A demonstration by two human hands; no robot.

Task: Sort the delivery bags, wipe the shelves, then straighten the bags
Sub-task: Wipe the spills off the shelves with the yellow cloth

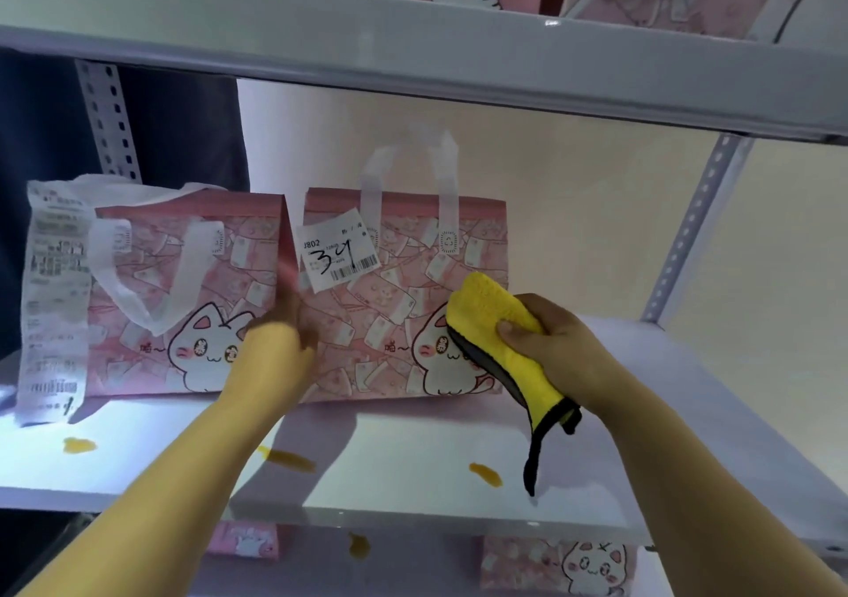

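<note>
Evidently the shelf-wiping step is in hand, though the cloth has not yet met the board. The right hand (555,344) curls fingers and thumb round a folded yellow cloth (500,330), held up in front of the lower right corner of the tagged bag (390,321), the one whose label (337,250) reads 34. The left hand (280,344) is at that bag's left edge, where it meets the second bag (183,284). Blur hides its fingers, so I cannot tell whether they grip or merely push. Both bags stand upright at the back of the white shelf (413,500). In front of the tagged bag the board carries yellow smears (486,475), so the next move likely calls for lowering the cloth onto them while the bags are kept back. A long receipt (55,298) hangs off the second bag, well left of the tagged one. Above the tagged bag runs an upper shelf (413,46), behind it is a pale wall (596,206), and to its right a perforated post (693,229).
</note>
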